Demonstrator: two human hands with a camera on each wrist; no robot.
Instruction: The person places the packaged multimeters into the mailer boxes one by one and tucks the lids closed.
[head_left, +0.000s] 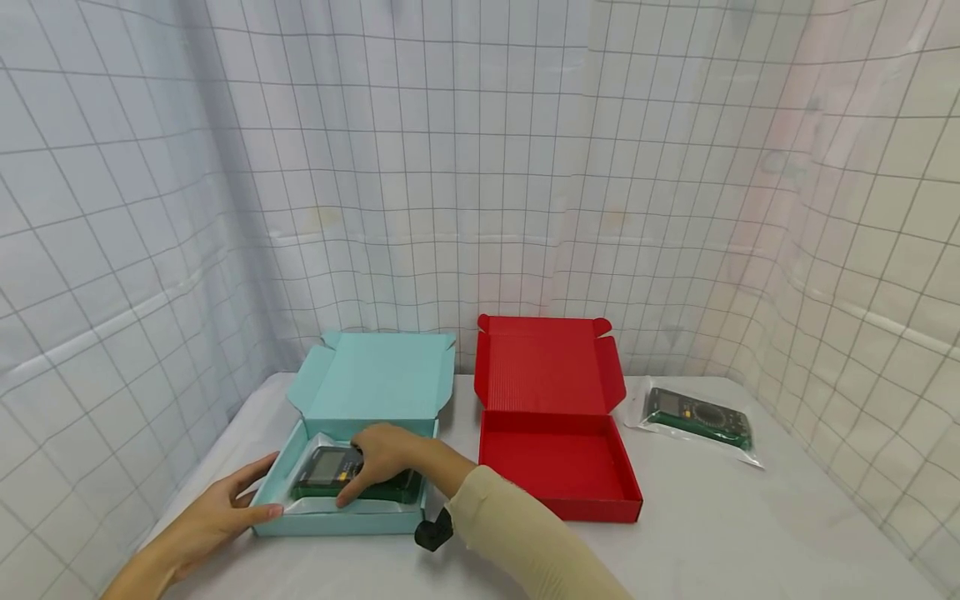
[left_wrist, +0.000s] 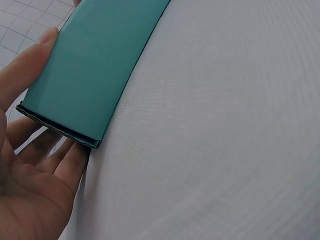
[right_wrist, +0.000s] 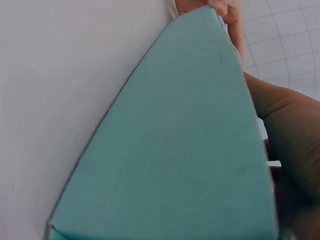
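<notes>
A light-blue cardboard box (head_left: pixel 337 523) stands at the left with its lid raised. In it lies a green-edged digital multimeter (head_left: pixel 330 468) in a clear plastic bag. My right hand (head_left: pixel 384 457) reaches in from above and grips the multimeter, its thumb on the near side; its other fingertips are hidden. At the front left corner my left hand (head_left: pixel 217 517) holds the box, thumb at the rim and fingers along the outer left side. In the left wrist view the left hand (left_wrist: pixel 37 175) is around that corner. The box wall (right_wrist: pixel 170 140) hides much of the right hand in the right wrist view.
A red cardboard box (head_left: pixel 562 508), lid raised and nothing inside, stands right of the light-blue one. A second bagged multimeter (head_left: pixel 697 417) lies at the far right of the white table. A black wrist device (head_left: pixel 433 531) shows beneath the right forearm. Gridded curtains surround the table.
</notes>
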